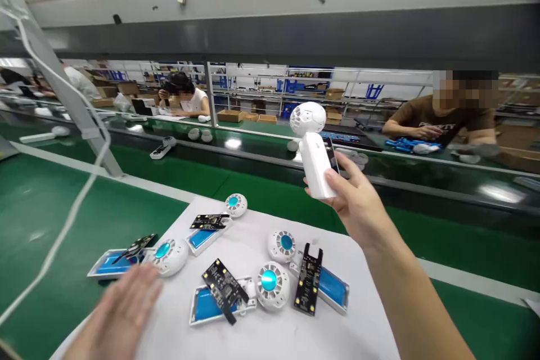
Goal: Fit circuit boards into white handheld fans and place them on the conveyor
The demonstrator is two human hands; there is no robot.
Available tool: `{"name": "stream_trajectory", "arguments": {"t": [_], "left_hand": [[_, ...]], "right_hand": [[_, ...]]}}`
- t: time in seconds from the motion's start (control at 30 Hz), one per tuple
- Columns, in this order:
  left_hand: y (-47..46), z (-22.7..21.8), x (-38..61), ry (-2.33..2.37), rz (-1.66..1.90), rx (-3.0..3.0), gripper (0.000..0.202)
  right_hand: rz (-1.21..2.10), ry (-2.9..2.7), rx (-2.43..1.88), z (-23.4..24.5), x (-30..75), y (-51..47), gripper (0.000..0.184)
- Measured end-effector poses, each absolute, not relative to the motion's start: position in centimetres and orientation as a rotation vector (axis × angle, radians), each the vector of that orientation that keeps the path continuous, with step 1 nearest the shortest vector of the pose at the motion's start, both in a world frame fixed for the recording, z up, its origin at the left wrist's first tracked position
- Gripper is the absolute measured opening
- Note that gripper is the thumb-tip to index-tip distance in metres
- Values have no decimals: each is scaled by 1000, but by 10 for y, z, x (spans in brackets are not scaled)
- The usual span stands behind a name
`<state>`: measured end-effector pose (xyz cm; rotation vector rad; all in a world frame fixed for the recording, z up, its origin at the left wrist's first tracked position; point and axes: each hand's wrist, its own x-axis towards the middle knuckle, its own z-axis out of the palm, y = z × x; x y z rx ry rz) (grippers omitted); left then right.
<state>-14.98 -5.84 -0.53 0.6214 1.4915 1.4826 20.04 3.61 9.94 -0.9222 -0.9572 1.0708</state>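
Observation:
My right hand [356,197] grips a white handheld fan [317,166] by its handle and holds it up above the worktop, its round head upward. A dark circuit board edge shows behind the handle, partly hidden by my fingers. Low at the left, my left hand [122,309] is slightly blurred, with its fingers stretched out and nothing in it. Just beyond its fingertips lies an opened fan [171,259] with a blue battery [113,262]. More opened fans lie on the white sheet [236,343], with black circuit boards [309,281] resting over their handles and blue batteries.
A dark conveyor belt [253,158] runs across behind the green worktop [37,202], carrying several white fan parts. A grey shelf beam [270,34] spans overhead. At the left stand a slanted post and a hanging white cable [78,202]. Co-workers sit across the belt.

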Motion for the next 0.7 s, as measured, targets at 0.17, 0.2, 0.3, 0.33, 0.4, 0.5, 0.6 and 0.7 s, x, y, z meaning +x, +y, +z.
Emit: {"name": "stream_trajectory", "arguments": {"t": [0.17, 0.2, 0.3, 0.33, 0.4, 0.5, 0.6, 0.7], "left_hand": [[-49, 35, -65, 972, 1230, 929, 54], [-37, 51, -45, 859, 1219, 1007, 59], [5, 88, 3, 583, 1103, 1106, 67], [16, 95, 13, 550, 1192, 1104, 66], [34, 100, 27, 524, 1339, 1099, 63], [47, 102, 31, 503, 1306, 1171, 64], [54, 106, 27, 456, 1130, 1327, 65], [57, 106, 27, 393, 1017, 1429, 60]], "right_hand": [[1045, -1093, -870, 92, 163, 22, 88], [1016, -1146, -866, 89, 153, 19, 86], [789, -1337, -907, 83, 131, 8, 76], [671, -1420, -935, 83, 128, 4, 74], [469, -1581, -990, 87, 131, 0, 75], [438, -1670, -1002, 102, 153, -1, 65], [532, -1409, -887, 113, 180, 6, 46], [631, -1229, -890, 116, 196, 13, 42]]}}
